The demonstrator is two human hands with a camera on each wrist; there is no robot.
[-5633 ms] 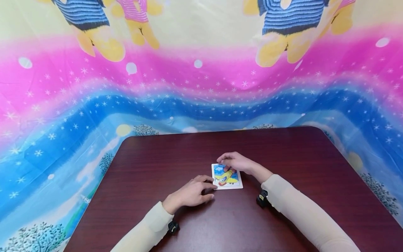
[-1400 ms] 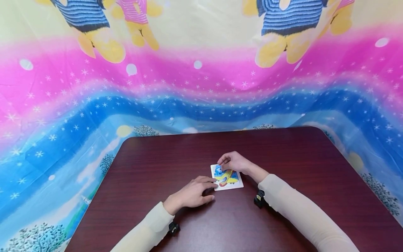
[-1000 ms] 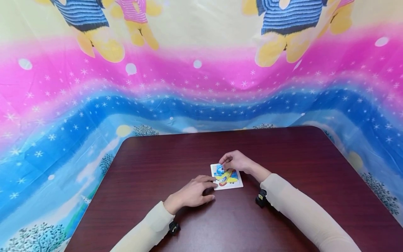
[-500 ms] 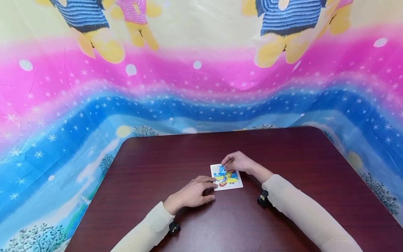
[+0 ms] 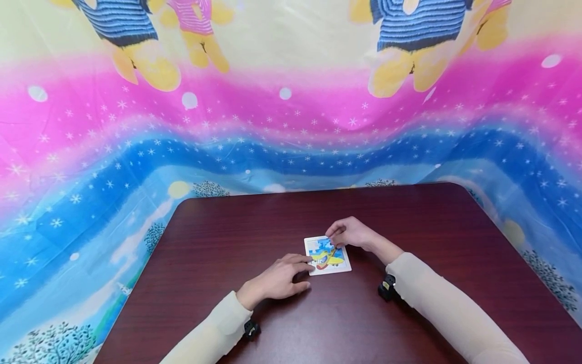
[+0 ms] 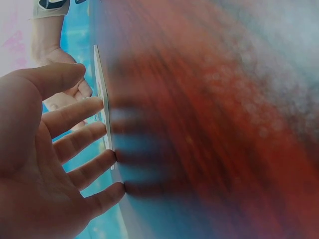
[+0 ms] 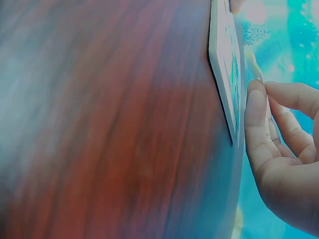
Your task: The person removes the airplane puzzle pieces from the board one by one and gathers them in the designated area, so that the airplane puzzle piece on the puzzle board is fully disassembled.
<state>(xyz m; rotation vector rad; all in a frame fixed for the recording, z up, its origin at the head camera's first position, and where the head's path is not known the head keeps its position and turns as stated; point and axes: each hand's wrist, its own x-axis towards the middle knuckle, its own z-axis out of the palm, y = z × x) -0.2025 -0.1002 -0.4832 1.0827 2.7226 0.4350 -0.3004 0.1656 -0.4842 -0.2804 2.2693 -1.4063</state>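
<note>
A square jigsaw puzzle (image 5: 340,268) with a white frame and a yellow airplane picture lies on the table. Its upper left part shows a pale bare patch beside blue pieces. My left hand (image 5: 280,277) rests at the puzzle's left side, fingers extended; in the left wrist view its fingertips (image 6: 97,104) are at the frame's edge. Above the puzzle's upper right corner, my right hand (image 5: 353,233) pinches a thin puzzle piece (image 7: 254,64) between thumb and index finger, held up off the board in the right wrist view. The fingers hide most of that piece in the head view.
The dark red-brown wooden table (image 5: 236,222) reaches back to a colourful printed curtain (image 5: 291,151) that hangs along its far side and both flanks. A small black camera (image 5: 387,288) sits at the right wrist, another black camera (image 5: 251,329) at the left.
The right hand has moved from the puzzle's upper left to its upper right with a piece. The upper left, blue sky earlier, now shows a pale patch. My left hand stays nearly still.
</note>
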